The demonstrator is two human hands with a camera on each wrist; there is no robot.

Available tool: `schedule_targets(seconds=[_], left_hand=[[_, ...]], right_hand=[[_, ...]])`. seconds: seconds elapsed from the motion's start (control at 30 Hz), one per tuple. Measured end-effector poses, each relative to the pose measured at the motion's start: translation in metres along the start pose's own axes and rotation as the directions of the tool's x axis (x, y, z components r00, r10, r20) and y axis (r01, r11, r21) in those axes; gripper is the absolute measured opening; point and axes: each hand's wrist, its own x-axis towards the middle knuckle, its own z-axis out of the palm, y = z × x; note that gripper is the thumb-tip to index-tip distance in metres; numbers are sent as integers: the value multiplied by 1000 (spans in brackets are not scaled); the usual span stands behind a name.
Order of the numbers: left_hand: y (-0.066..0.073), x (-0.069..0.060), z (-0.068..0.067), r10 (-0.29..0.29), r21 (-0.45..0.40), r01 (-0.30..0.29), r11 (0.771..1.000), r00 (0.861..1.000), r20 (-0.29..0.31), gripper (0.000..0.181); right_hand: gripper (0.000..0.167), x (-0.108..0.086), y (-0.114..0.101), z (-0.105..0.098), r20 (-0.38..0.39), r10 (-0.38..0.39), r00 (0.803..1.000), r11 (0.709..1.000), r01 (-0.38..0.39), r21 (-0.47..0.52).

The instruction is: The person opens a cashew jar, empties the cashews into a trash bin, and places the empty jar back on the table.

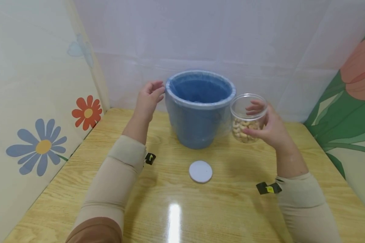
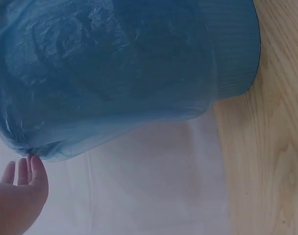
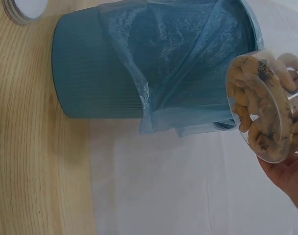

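Note:
A blue bin [image 1: 194, 126] stands upright on the table, lined with a thin translucent plastic bag [image 3: 188, 73] folded over its rim. My left hand [image 1: 149, 99] is at the rim's left side, fingers fairly straight, with fingertips touching the bag in the left wrist view. To the right of the bin, my right hand [image 1: 273, 130] grips a clear plastic jar [image 1: 249, 117] above the table. The lidless jar is about half full of cashews [image 1: 240, 130]. Dark specks show among them through its base in the right wrist view. A round white lid [image 1: 200, 171] lies in front of the bin.
Everything rests over a glossy wood-grain table [image 1: 231, 209]. Behind the bin hangs a pale sheet [image 1: 200, 40]. Flower-patterned panels [image 1: 44, 146] close off the left and right sides.

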Motion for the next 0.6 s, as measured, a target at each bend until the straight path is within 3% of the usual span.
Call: schedule_targets(seconds=[0.2, 0.6], left_hand=[[1, 4, 4, -71, -103, 73, 992, 997, 22, 34], [4, 8, 8, -150, -84, 156, 984, 986, 75, 35]], right_hand=[[82, 0, -3, 0, 6, 6, 1000, 1000, -6, 14], [83, -2, 1, -1, 10, 18, 1000, 1000, -18, 7]])
